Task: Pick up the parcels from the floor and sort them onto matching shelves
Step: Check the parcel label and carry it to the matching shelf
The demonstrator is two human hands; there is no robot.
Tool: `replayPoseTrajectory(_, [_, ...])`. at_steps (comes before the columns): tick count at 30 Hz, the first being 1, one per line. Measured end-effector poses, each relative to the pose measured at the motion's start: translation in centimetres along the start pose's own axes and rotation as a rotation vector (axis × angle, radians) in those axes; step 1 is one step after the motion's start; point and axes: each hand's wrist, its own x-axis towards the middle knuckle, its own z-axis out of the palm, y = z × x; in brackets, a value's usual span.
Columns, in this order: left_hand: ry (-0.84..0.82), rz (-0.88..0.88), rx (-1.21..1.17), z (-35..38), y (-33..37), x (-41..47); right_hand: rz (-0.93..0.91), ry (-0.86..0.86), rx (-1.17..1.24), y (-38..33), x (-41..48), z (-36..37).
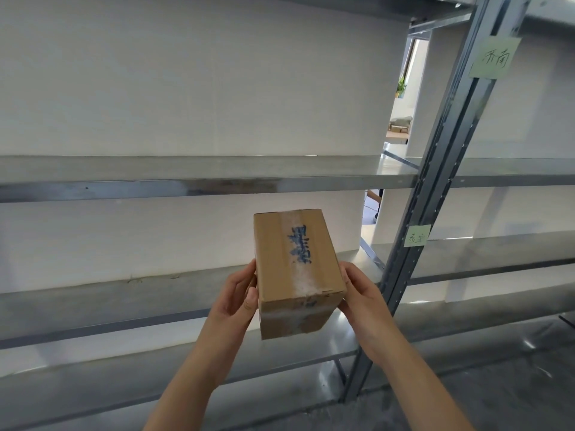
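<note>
- One cardboard parcel (295, 269), sealed with one strip of clear tape and marked with blue handwriting (299, 244), is held in the air between two hands.
- The left hand (238, 293) grips the parcel's left side, fingers curled against its edge.
- The right hand (361, 293) clasps the parcel's right side.
- One grey metal shelf (186, 181) runs above both hands; a second shelf (124, 303) lies behind and below them.
- One grey upright post (435, 181) stands to the right of the right hand, carrying two green paper labels: an upper label (494, 57) high above, and a lower label (417, 235) nearer the hand.
</note>
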Motion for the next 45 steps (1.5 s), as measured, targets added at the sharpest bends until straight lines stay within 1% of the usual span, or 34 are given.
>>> replayPoseTrajectory(6, [0.119,-0.012,-0.142,0.8,0.1,0.1,-0.055,-0.025,-0.019,0.5,-0.2,0.3])
replayPoseTrajectory(11, [0.127,-0.027,-0.205,0.7,-0.5,0.3,-0.051,-0.047,-0.017,1.4,-0.4,0.0])
replayPoseTrajectory(15, [0.137,-0.026,-0.226,0.9,-0.7,0.5,-0.081,-0.011,-0.075,1.6,-0.4,-0.1])
replayPoseTrajectory(20, [0.143,0.006,-0.177,1.3,-0.5,0.2,-0.056,0.023,-0.077,1.5,0.0,-0.3])
replayPoseTrajectory(24, [0.133,0.066,-0.053,1.4,-0.7,-0.2,-0.046,0.038,-0.028,1.4,-0.1,-0.2])
replayPoseTrajectory(29, [0.117,0.075,-0.013,1.2,-0.7,-0.3,-0.015,0.044,0.020,1.5,-0.2,-0.1])
replayPoseTrajectory(38, [0.105,0.060,-0.086,1.5,0.0,-0.4,-0.012,0.000,0.014,0.9,-0.1,-0.3])
replayPoseTrajectory(45, [0.075,0.066,-0.052,2.0,-0.1,-0.8,0.054,0.047,0.193,0.5,-0.1,-0.7])
